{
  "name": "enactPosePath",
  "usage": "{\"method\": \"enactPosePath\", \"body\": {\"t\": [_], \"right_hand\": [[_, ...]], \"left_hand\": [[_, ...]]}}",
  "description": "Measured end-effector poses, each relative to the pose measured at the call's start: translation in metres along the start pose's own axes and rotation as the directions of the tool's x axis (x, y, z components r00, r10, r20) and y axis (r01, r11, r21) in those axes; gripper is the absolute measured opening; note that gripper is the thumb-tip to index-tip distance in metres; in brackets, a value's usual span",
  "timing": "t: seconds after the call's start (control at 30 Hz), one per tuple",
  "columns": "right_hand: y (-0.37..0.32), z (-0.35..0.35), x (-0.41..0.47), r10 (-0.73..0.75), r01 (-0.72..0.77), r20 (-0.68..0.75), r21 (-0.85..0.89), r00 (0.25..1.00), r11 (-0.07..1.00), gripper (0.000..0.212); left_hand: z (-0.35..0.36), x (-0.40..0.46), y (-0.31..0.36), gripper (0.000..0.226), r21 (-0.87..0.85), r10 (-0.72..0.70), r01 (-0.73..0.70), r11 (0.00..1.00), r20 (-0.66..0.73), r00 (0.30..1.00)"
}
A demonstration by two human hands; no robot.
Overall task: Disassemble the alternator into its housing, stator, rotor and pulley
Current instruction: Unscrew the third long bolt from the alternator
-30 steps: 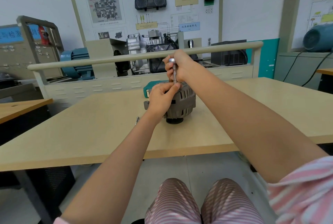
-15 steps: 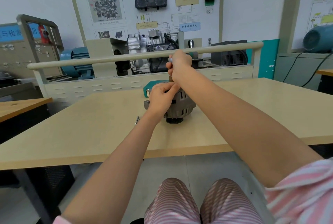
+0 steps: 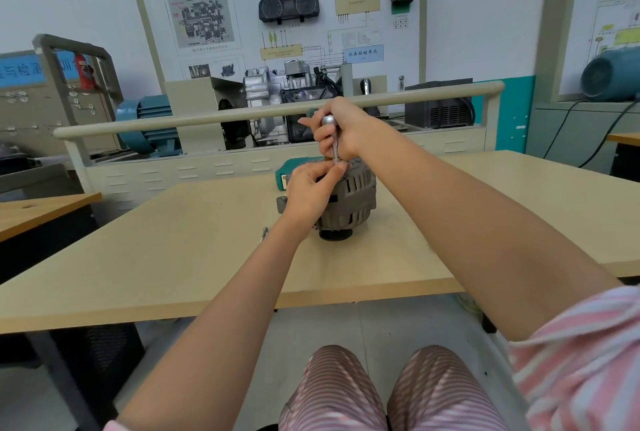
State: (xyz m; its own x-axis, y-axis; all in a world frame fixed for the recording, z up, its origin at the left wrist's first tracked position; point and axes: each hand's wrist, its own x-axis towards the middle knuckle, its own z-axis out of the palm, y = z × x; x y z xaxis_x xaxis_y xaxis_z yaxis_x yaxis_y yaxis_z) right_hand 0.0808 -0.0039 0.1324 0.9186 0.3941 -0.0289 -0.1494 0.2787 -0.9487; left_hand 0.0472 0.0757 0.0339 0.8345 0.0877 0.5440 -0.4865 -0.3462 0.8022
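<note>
The grey ribbed alternator [image 3: 356, 200] stands on the tan table [image 3: 173, 257] with its black pulley [image 3: 335, 235] facing down. My right hand [image 3: 341, 131] grips a slim metal driver [image 3: 334, 141] held upright over the alternator's top, its round knob showing above my fingers. My left hand [image 3: 310, 190] rests on the alternator's left side, and its thumb and fingers pinch the lower end of the driver shaft where it meets the top. The fastener under the tool is hidden.
A teal tool case [image 3: 294, 171] lies just behind the alternator. A small metal part [image 3: 264, 234] lies on the table left of my left wrist. A beige rail [image 3: 207, 119] and a training bench with a gearbox stand behind the table.
My right hand has twisted on the driver, so its knob shows again after being covered half a second ago. The alternator and my left hand have stayed in place.
</note>
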Motion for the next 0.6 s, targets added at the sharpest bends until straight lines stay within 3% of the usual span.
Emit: {"method": "enactPosePath", "body": {"t": [0.2,0.4,0.5,0.6], "right_hand": [[0.006,0.006,0.004,-0.107,0.132,-0.221,0.102,0.969,0.986,0.039],[0.015,0.012,0.011,-0.290,0.384,-0.521,0.080,0.803,0.920,0.015],[0.017,0.012,0.013,-0.327,0.431,-0.561,0.060,0.761,0.900,0.018],[0.016,0.012,0.010,-0.329,0.412,-0.530,0.043,0.782,0.910,0.013]], "left_hand": [[0.000,0.000,-0.003,0.018,-0.006,0.037,-0.037,0.999,-0.024,0.999],[0.002,0.002,-0.006,0.024,-0.014,0.023,-0.023,1.000,-0.041,0.999],[0.003,0.001,-0.006,0.028,-0.038,0.018,-0.020,0.999,-0.069,0.997],[0.003,0.001,-0.004,0.027,-0.036,0.023,-0.026,0.999,-0.064,0.998]]}}
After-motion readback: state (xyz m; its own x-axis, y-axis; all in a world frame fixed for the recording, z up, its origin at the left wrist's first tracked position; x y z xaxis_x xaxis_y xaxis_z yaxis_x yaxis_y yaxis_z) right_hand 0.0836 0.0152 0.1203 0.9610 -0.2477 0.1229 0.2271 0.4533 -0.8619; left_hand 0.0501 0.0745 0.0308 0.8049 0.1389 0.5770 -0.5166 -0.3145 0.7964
